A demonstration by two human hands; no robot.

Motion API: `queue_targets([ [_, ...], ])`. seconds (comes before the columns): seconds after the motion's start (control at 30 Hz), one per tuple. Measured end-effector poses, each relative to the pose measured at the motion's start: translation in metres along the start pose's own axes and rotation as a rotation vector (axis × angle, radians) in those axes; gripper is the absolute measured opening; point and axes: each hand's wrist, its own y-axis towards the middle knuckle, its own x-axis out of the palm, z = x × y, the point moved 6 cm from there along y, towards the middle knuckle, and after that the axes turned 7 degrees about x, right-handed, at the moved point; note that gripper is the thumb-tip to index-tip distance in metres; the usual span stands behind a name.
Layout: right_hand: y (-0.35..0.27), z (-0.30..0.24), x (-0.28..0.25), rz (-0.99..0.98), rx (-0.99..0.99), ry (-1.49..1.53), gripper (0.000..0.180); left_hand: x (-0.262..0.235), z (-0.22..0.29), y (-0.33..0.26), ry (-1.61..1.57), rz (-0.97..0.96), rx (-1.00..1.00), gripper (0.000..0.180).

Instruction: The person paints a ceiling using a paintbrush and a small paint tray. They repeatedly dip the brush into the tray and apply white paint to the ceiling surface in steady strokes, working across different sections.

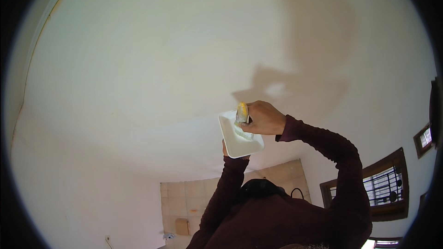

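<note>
1. Nearest, a person's maroon sleeves (339, 146) reach forward, the right elbow bent out wide.
2. The left hand (224, 148) supports a shallow white tray (253, 148) from beneath and its left side; most of that grip is hidden, so how tightly it closes cannot be told. Held this way, the tray's inside probably stays clear for the other hand.
3. The right hand (265, 119) reaches over the tray's far side, its grip pinching a short hand tool with a yellow end (242, 109). The yellow end points up and away while the pale lower part angles into the tray, seemingly to meet whatever lies inside; the exact kind of tool is unclear.
4. Beyond, a pale wall (138, 74) carries a soft brown shadow (318, 27).
5. Farther off are beige tiles (203, 196) and, right, a wood-framed window with dark bars (383, 188).
</note>
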Motion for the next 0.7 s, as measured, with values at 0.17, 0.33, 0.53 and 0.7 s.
queue_targets([
  [0.17, -0.009, 0.013, -0.011, 0.177, -0.101, 0.218, 0.025, 0.005, 0.001, -0.003, -0.307, 0.059, -0.055, 0.048],
  [0.33, -0.03, 0.062, -0.001, 0.127, 0.222, 0.887, 0.021, -0.001, 0.005, -0.005, -0.318, 0.037, -0.08, 0.05],
  [0.53, -0.057, 0.115, 0.042, 0.236, 0.449, 1.42, 0.02, 0.014, 0.021, -0.008, 0.085, -0.009, 0.018, 0.053],
  [0.7, -0.06, 0.128, 0.065, 0.241, 0.379, 1.644, 0.021, 0.0, 0.0, -0.016, -0.641, 0.173, -0.185, 0.054],
])
